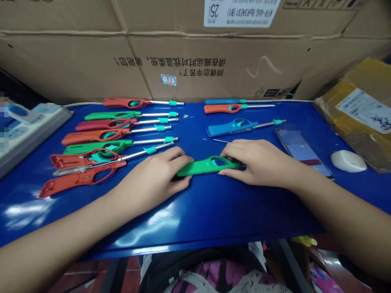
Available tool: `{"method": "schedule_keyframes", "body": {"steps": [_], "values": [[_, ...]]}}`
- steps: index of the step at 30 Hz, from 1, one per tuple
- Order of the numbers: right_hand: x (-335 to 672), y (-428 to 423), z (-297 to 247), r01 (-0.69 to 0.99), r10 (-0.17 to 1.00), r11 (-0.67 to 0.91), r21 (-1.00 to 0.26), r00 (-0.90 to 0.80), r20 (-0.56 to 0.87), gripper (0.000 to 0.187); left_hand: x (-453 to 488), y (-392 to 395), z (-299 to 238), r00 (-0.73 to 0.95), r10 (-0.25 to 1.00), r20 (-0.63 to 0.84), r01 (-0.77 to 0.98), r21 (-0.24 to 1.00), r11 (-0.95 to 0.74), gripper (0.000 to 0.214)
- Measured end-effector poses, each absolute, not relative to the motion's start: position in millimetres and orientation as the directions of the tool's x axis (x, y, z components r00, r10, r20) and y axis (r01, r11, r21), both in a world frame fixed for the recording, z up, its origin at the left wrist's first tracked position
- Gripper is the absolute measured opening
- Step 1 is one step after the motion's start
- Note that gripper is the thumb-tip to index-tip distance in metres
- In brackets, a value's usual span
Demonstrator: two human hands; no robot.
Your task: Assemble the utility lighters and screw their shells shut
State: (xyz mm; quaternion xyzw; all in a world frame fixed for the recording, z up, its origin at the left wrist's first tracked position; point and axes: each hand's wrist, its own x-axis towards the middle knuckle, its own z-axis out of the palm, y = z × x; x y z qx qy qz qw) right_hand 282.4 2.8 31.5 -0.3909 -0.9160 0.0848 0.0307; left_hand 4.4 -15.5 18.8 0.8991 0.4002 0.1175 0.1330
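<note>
A green lighter [200,166] is held at both ends.
Its rear is pinched by the left hand [163,167], its front by the right hand [258,160], apparently for steadiness; left of the left hand, lighters [93,136] are laid roughly parallel, likely for easy reach; beyond the right hand, other lighters [221,129] are set apart.

Smooth plastic green lighter [200,167], shiny metal rods [149,141], glossy blue tabletop [207,215], matt brown cardboard [91,57], white paper label [241,17]
</note>
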Motion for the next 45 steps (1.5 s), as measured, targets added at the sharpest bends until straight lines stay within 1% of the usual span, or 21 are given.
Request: {"method": "schedule_keyframes", "body": {"steps": [3, 8, 16, 20, 23, 26, 29, 32, 35, 41, 45], "values": [[282, 3, 31, 0.741, 0.753, 0.639, -0.206, -0.657, -0.026, 0.027, 4, -16, 20, 0.657, 0.747, 0.101, 0.695, 0.301, -0.653, 0.03], [279, 1, 31, 0.795, 0.812, 0.548, -0.26, -0.581, -0.065, 0.028, 3, -12, 20, 0.662, 0.738, 0.126, 0.661, 0.366, -0.655, 0.031], [276, 2, 29, 0.766, 0.784, 0.603, -0.222, -0.62, -0.011, 0.027, 2, -10, 19, 0.588, 0.806, 0.067, 0.721, 0.407, -0.56, 0.032], [275, 0, 28, 0.776, 0.797, 0.585, -0.234, -0.604, -0.009, 0.029, 2, -9, 19, 0.585, 0.808, 0.068, 0.726, 0.401, -0.559, 0.03], [274, -2, 28, 0.764, 0.778, 0.619, -0.183, -0.628, 0.014, 0.028, 2, -8, 19, 0.602, 0.794, 0.089, 0.711, 0.393, -0.583, 0.029], [274, -3, 28, 0.738, 0.742, 0.67, -0.072, -0.67, 0.033, 0.025, 1, -6, 19, 0.65, 0.751, 0.115, 0.676, 0.365, -0.64, 0.03], [274, -2, 27, 0.718, 0.718, 0.696, -0.005, -0.696, 0.025, 0.031, -1, -4, 17, 0.689, 0.715, 0.122, 0.67, 0.269, -0.692, 0.031], [275, 0, 27, 0.707, 0.707, 0.707, 0.003, -0.707, 0.004, 0.036, -2, -4, 15, 0.704, 0.7, 0.124, 0.677, 0.182, -0.713, 0.031], [275, 1, 28, 0.694, 0.694, 0.72, -0.001, -0.72, 0.0, 0.038, -1, -3, 14, 0.701, 0.701, 0.132, 0.687, 0.139, -0.713, 0.027], [276, 0, 29, 0.677, 0.678, 0.735, -0.025, -0.735, 0.015, 0.038, 2, -2, 10, 0.701, 0.695, 0.159, 0.683, 0.134, -0.718, 0.028], [278, 1, 27, 0.659, 0.659, 0.752, -0.01, -0.752, 0.032, 0.026, 1, -4, 9, 0.702, 0.7, 0.131, 0.682, 0.161, -0.714, 0.028]]}}
